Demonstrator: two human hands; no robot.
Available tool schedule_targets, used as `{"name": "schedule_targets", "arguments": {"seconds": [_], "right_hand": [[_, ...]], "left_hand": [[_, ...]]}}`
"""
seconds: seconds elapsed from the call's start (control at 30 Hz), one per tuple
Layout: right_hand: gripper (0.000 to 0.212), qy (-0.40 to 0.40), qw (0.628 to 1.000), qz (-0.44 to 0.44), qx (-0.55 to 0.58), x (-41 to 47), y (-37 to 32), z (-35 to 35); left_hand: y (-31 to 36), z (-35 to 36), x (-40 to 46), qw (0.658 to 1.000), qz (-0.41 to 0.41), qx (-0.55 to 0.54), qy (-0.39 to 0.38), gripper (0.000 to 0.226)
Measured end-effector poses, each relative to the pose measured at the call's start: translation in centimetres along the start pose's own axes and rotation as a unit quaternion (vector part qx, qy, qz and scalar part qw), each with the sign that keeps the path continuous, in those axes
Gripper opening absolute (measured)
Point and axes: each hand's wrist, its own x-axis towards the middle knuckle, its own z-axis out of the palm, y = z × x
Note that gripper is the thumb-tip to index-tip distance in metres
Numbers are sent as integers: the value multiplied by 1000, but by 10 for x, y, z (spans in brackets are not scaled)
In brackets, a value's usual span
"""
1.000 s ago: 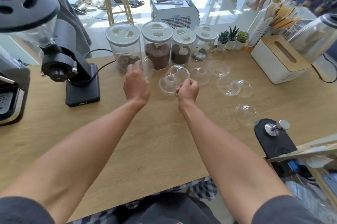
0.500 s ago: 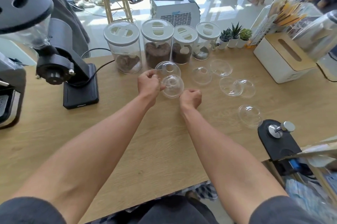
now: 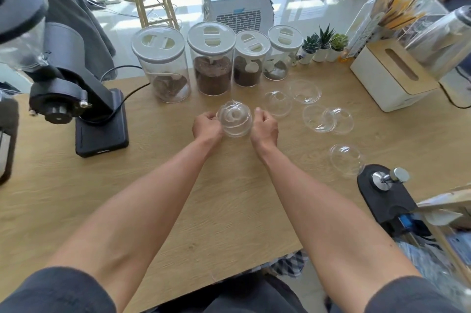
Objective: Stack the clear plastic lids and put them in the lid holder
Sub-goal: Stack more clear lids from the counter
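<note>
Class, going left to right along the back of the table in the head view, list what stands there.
Black grinder → four white-lidded jars → small potted plants → white tissue box.

On the wooden desk (image 3: 76, 210) we see a black grinder (image 3: 76, 98) at left, four white-lidded jars (image 3: 211, 62) along the back, three small potted succulents (image 3: 323, 44), a white tissue box (image 3: 390, 75), and a black tamper mat (image 3: 384, 192) at right.

The coffee grinder (image 3: 38, 62) is being cut off at the left edge; the stacked lids' (image 3: 235, 120) count is remaining indeterminable.
</note>
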Motion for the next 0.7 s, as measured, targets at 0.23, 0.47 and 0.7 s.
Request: {"name": "schedule_targets", "arguments": {"seconds": [0.23,0.47,0.7], "right_hand": [[48,-69,998,-15,-7,3,-3,7],[23,-52,999,1,-2,5,-4,6],[41,-80,996,-28,-13,1,2,3]], "left_hand": [[-5,7,2,999,-17,-29,4,20],[-1,10,-2,998,5,-61,-11,22],[-15,12,-8,997,55,-44,-37,51]]}}
